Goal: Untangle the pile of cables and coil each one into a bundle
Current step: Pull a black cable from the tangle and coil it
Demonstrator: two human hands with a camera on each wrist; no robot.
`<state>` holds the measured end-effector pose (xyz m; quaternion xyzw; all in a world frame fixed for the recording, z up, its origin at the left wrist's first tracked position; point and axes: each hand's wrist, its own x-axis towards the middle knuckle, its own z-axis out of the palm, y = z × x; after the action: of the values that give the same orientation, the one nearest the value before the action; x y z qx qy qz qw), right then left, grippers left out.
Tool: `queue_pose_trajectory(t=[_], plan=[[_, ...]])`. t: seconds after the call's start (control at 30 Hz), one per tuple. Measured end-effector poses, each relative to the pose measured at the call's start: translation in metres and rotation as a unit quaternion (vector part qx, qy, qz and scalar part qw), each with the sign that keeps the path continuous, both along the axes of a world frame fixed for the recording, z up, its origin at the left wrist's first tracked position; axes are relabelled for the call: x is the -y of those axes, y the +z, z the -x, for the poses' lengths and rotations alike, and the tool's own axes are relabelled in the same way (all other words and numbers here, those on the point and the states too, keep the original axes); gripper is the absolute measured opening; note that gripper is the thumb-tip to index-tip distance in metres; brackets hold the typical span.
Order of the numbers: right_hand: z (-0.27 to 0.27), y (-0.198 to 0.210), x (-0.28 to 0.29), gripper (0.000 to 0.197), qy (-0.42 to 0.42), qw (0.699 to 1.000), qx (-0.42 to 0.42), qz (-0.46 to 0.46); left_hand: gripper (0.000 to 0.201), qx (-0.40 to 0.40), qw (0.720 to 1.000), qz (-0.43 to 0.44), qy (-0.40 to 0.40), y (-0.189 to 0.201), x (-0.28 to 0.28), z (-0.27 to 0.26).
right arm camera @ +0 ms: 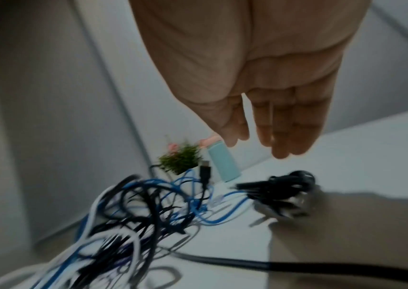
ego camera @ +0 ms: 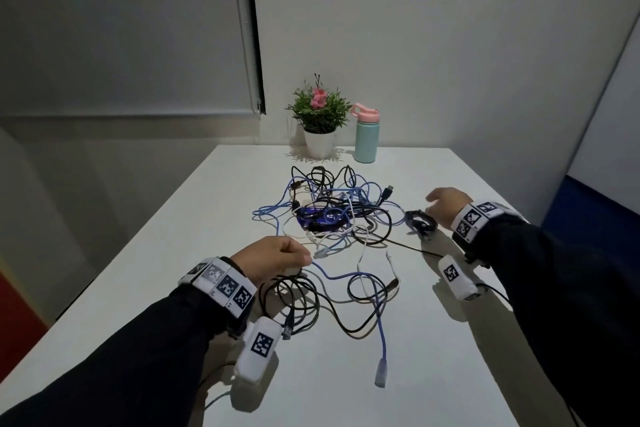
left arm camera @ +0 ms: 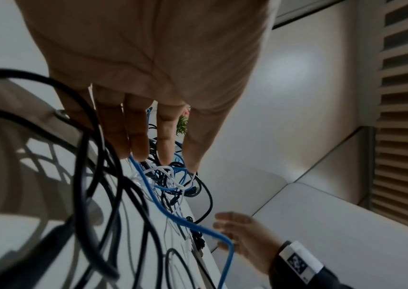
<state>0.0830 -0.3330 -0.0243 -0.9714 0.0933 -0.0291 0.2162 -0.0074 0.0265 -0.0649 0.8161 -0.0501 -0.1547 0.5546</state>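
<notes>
One small black coiled bundle seen lying on table, right of pile, just beside right hand, whose fingers are spread and empty. Cable pile at table centre judged mostly tangled. Left hand curled, pinching blue cable at near edge of pile.

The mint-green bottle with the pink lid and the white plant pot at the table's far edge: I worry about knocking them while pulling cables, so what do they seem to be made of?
The mint-green bottle looks like matte-coated metal, with an even, glare-free surface; its pink lid seems plastic. The white plant pot looks smooth, either ceramic or plastic.
</notes>
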Motion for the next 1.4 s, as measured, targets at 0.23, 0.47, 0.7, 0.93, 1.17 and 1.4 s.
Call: queue_pose_trajectory(t=[0.23, 0.47, 0.7, 0.93, 1.17, 1.4], plan=[[0.009, 0.015, -0.085, 0.038, 0.193, 0.977, -0.027, 0.09, 0.028, 0.025, 0.99, -0.126, -0.065, 0.005, 0.014, 0.0], [0.016, 0.029, -0.105, 0.021, 0.192, 0.978, 0.071, -0.031, 0.03, 0.133, 0.991, -0.004, 0.029, 0.034, 0.015, 0.004], [0.057, 0.101, -0.119, 0.013, 0.255, 0.913, 0.237, -0.211, 0.07, 0.329, 0.942, -0.024, 0.055, 0.096, 0.037, -0.004], [0.093, 0.144, -0.121, 0.014, 0.355, 0.78, 0.246, -0.452, 0.039, 0.265, 0.964, -0.013, 0.002, 0.095, 0.061, -0.017], [0.102, 0.172, -0.102, 0.018, 0.305, 0.717, 0.278, -0.562, 0.022, 0.299, 0.936, -0.012, 0.185, 0.091, 0.037, -0.029], [0.091, 0.159, -0.093, 0.018, 0.248, 0.765, 0.261, -0.534, 0.024, 0.255, 0.952, 0.071, 0.155, 0.122, 0.026, -0.019]])
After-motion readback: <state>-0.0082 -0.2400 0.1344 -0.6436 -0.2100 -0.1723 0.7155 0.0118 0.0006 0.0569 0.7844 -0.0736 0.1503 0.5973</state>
